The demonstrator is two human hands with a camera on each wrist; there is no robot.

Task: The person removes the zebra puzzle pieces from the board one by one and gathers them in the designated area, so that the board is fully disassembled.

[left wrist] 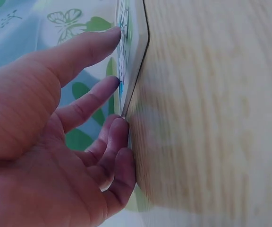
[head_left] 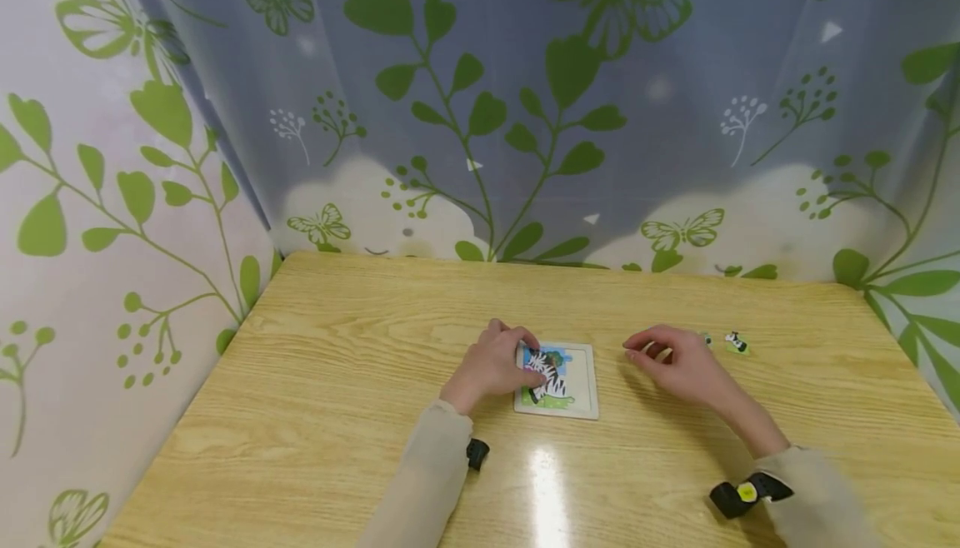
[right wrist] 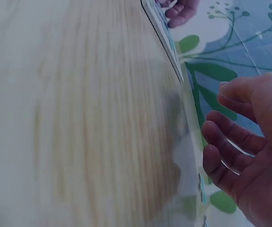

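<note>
A small jigsaw puzzle [head_left: 557,398] in a pale square frame lies on the table, with zebra-pattern pieces filling its left and middle part; the right strip is bare board. Over its left side is my left hand [head_left: 495,362], thumb and index fingertips touching the pieces. In the left wrist view the other fingertips [left wrist: 124,165] rest on the table by the frame's edge. To the right of the puzzle my right hand [head_left: 675,362] hovers above the table, fingers loosely bent, with nothing visible in them. A puzzle piece [head_left: 737,343] with a black-and-white print lies beyond it.
Another small piece [head_left: 706,338] lies beside that one, partly hidden by the right hand. The wooden table [head_left: 337,365] meets a leaf-printed curtain [head_left: 487,115] at the back and another on the left.
</note>
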